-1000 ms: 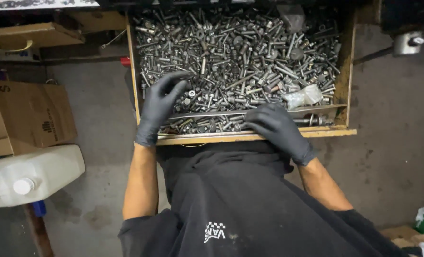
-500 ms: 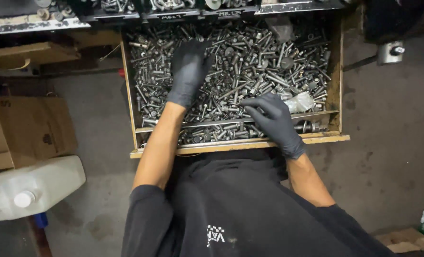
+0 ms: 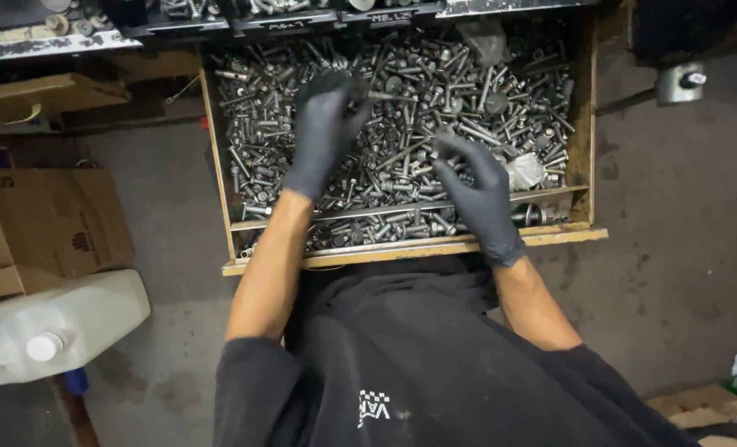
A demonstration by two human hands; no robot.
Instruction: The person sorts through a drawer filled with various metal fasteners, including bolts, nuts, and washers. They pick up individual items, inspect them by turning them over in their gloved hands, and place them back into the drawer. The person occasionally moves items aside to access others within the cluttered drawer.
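Wooden drawer [image 3: 588, 149], pulled open before me: heaped full with steel bolts [image 3: 410, 116]; one crumpled clear plastic bag [image 3: 524, 171] lies at its right side.

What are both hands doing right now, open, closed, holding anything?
Left hand: fingers curled on a long bolt in the drawer.
Right hand: open, fingers spread over the bolts, holding nothing.
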